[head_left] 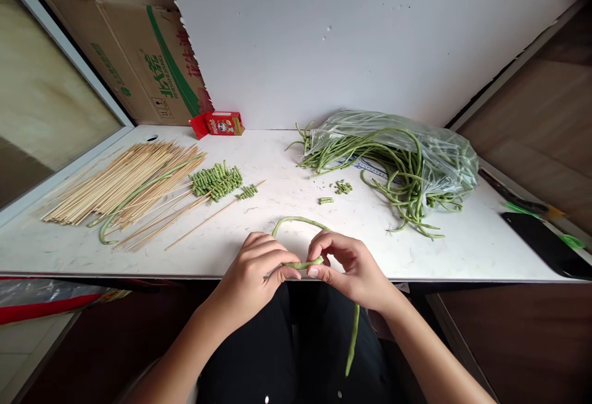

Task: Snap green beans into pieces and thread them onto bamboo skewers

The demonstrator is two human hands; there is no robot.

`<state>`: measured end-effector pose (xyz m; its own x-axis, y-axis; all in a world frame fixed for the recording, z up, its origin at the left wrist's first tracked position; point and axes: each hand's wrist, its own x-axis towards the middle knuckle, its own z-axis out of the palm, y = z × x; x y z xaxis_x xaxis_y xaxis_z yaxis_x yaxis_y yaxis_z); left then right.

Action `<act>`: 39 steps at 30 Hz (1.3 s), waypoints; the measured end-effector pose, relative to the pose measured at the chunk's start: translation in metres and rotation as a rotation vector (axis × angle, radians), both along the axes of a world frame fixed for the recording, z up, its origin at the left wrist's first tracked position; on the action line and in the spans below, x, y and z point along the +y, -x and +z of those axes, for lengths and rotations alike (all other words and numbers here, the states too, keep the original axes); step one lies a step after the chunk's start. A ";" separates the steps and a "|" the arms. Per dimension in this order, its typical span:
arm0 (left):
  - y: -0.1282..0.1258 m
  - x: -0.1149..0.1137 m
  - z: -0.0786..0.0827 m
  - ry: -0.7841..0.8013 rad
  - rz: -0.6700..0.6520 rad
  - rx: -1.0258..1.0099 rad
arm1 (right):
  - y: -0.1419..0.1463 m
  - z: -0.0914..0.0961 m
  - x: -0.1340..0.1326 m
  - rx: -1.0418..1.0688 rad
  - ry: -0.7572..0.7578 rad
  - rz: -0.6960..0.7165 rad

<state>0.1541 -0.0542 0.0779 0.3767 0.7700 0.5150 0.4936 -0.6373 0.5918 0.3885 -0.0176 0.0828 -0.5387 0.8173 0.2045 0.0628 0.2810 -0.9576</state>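
Note:
Both hands meet at the near edge of the white table (pixel 287 250). My left hand (pixel 256 271) and my right hand (pixel 349 265) are closed in pinches on one long green bean (pixel 305 263), a short stretch taut between the fingertips. Part of the bean loops back over the table, and its tail hangs down below my right hand over my lap. Left of the hands lies a heap of wooden skewers (pixel 120 185), some threaded with short bean pieces (pixel 216 181).
A clear plastic bag of long beans (pixel 398 157) lies at the back right, with a few cut pieces (pixel 342 187) before it. A red carton (pixel 219 124) and a cardboard box (pixel 139 58) stand at the back left. A dark phone (pixel 546 243) lies at the right edge.

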 end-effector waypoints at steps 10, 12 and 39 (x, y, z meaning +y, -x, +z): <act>-0.005 -0.008 0.007 -0.009 -0.020 0.098 | 0.000 0.010 -0.005 -0.168 -0.349 0.001; -0.006 -0.007 0.006 0.001 -0.027 0.108 | 0.004 0.007 -0.007 -0.166 -0.347 0.010; 0.026 0.013 -0.023 0.006 0.017 -0.017 | -0.051 -0.014 0.048 0.045 -0.081 -0.251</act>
